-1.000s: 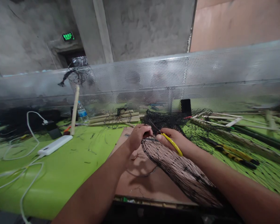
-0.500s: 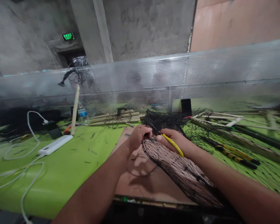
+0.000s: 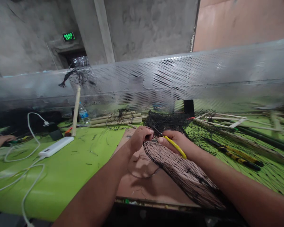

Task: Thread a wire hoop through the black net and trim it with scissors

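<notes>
Two bare hands work close together over a black net (image 3: 183, 176), their fingers almost meeting at its gathered edge. The right hand (image 3: 174, 143) has its fingers wrapped shut around yellow-handled pliers (image 3: 175, 147), whose grip runs out below the fingertips. The left hand (image 3: 140, 138) has its fingers curled together at the mesh; whether they pinch a cord cannot be told. The net lies in a long tube below the fingers, across a brown cardboard sheet (image 3: 137, 189), and bunches up just beyond them. Left of the fingers lie a green work table (image 3: 61, 179), a white power bank (image 3: 56, 146) and a white cable (image 3: 33, 134). Beyond the fingertips sit bamboo sticks (image 3: 115, 119) and a water bottle (image 3: 83, 114). Right of the fingers, yellow-and-black tools (image 3: 236, 159) lie on spread netting (image 3: 269, 179). Far left, another person's hand (image 3: 1, 140) rests near the cable.
</notes>
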